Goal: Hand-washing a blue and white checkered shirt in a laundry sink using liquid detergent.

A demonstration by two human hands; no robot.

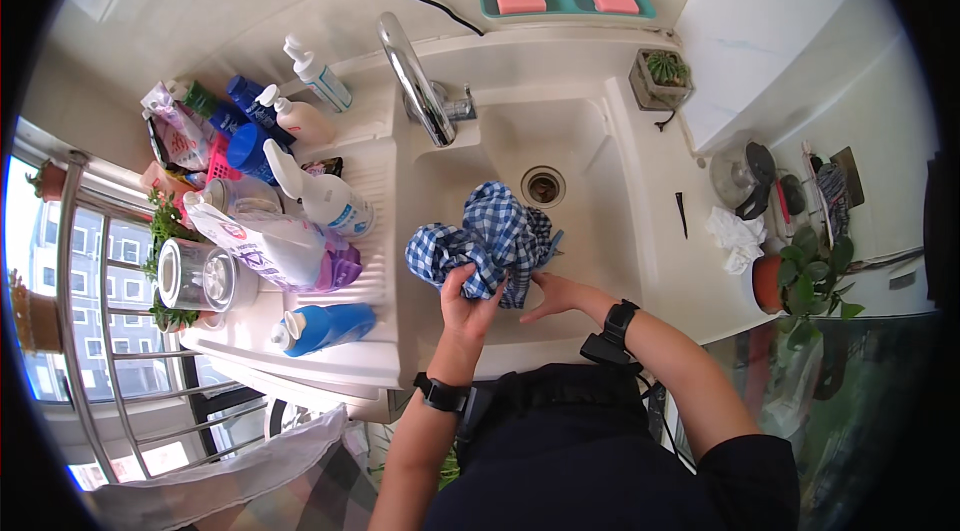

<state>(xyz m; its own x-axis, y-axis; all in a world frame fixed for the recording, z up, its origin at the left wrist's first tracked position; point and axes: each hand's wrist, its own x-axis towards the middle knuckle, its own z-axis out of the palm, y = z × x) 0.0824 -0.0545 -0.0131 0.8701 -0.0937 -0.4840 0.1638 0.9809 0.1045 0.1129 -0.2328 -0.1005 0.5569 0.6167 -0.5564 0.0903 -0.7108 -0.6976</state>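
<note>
A crumpled blue and white checked cloth (492, 231) is bunched up over the sink basin (590, 261). My left hand (468, 303) grips its near edge, with the fingers partly hidden under the folds. Just right of the cloth, my right hand (556, 297) has its thumb and fingers spread apart; whether the tips touch the fabric I cannot tell. Beyond the cloth lies the round drain (543, 187). A chrome faucet (418, 81) rises at the basin's far left, its spout leaning toward the basin.
Left of the basin, the ribbed drainboard holds a white spray bottle (335, 203), a blue bottle (325, 329), a white and purple bag (265, 243) and several other bottles. A cactus pot (661, 81) stands at the far right corner. White crumpled tissue (738, 239) and a potted plant (805, 276) are on the right.
</note>
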